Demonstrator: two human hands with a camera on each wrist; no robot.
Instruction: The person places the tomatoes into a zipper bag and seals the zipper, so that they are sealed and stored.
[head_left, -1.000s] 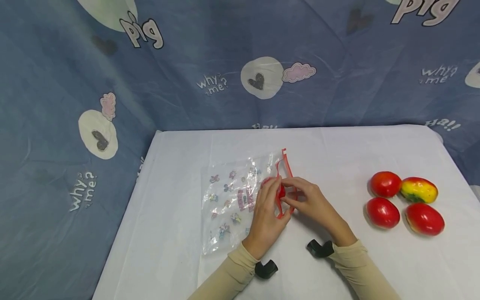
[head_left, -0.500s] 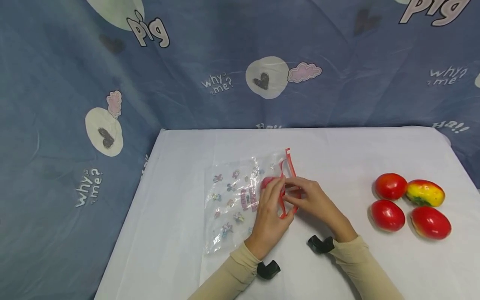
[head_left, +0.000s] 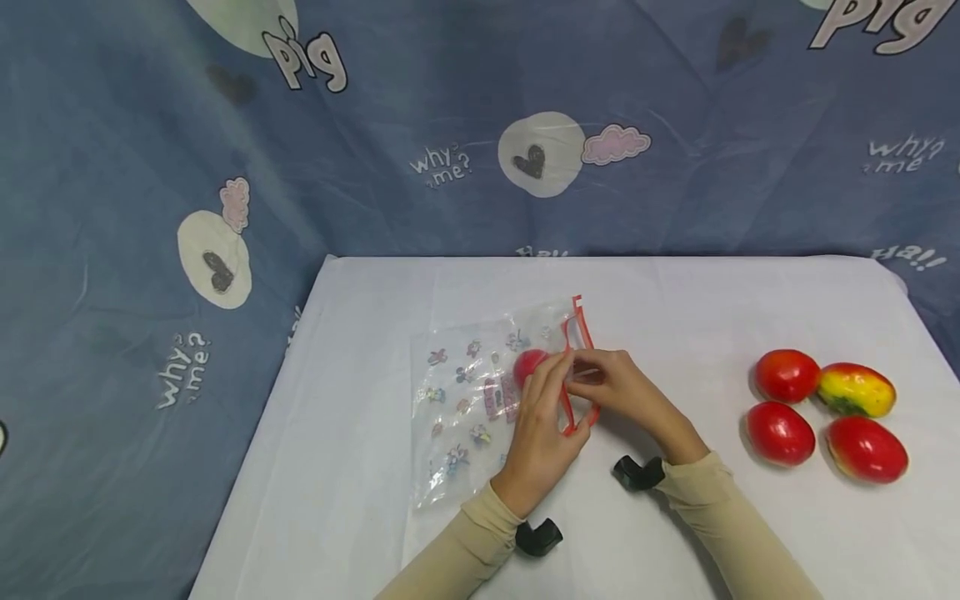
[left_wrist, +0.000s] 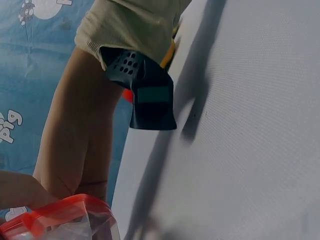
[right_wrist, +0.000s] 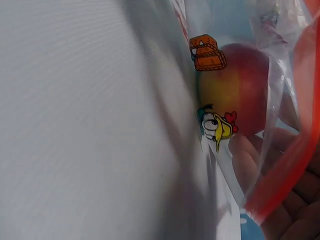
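Beige-sleeved left hand (head_left: 538,433) grips a clear bag (head_left: 467,408) at its mouth, nearer the left edge of the table (head_left: 697,308) than the right. Right hand (head_left: 626,390) at the same mouth; finger hold cannot be determined. Red-and-yellow fruit (head_left: 528,367) lies inside.

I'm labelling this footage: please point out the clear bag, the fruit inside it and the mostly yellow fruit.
Clear bag (head_left: 457,429), head view: its printed wall.
Fruit inside the bag (right_wrist: 237,90), right wrist view: its middle, where yellow meets red.
Mostly yellow fruit (head_left: 857,390), head view: its yellow side.
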